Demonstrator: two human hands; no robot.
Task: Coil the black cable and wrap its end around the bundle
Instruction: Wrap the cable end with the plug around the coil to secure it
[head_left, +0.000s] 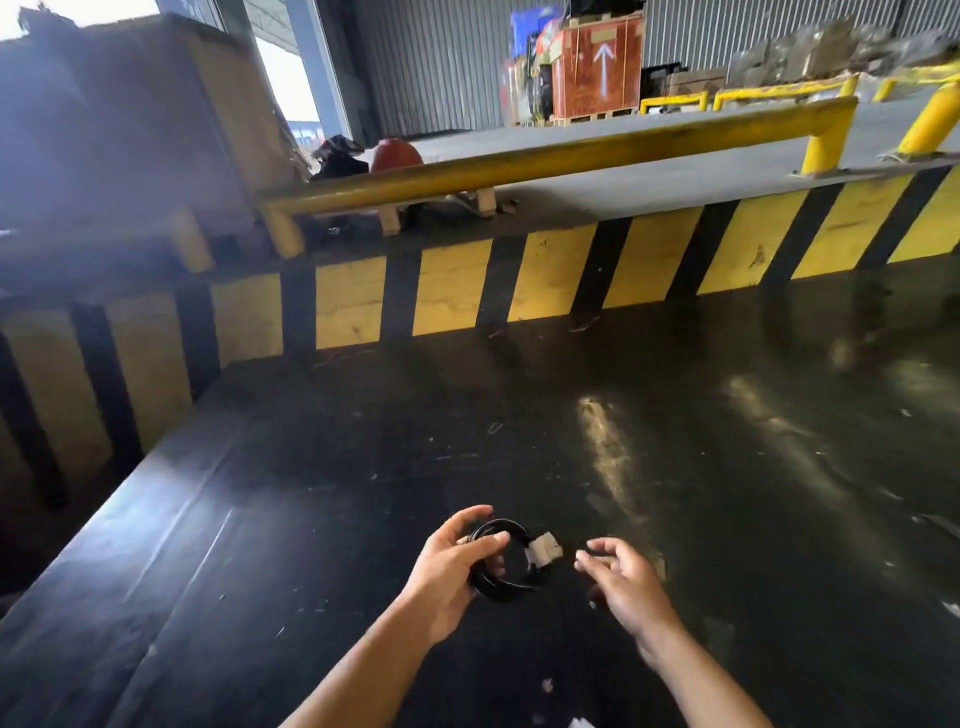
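The black cable (501, 587) is wound into a small round coil, held just above the dark table. A pale tag or plug (543, 550) sits on the coil's right side. My left hand (451, 574) grips the coil's left edge, thumb across the top and fingers underneath. My right hand (626, 584) hovers a short way to the right of the coil, fingers loosely curled and apart, touching nothing. Any loose cable end is hard to pick out against the dark surface.
A glossy black table (675, 467) spreads out ahead, flecked with small scraps. Behind it runs a yellow-and-black striped barrier (545, 275) topped by a yellow rail (545, 161). Crates (597, 67) and a large box (130, 119) stand farther back.
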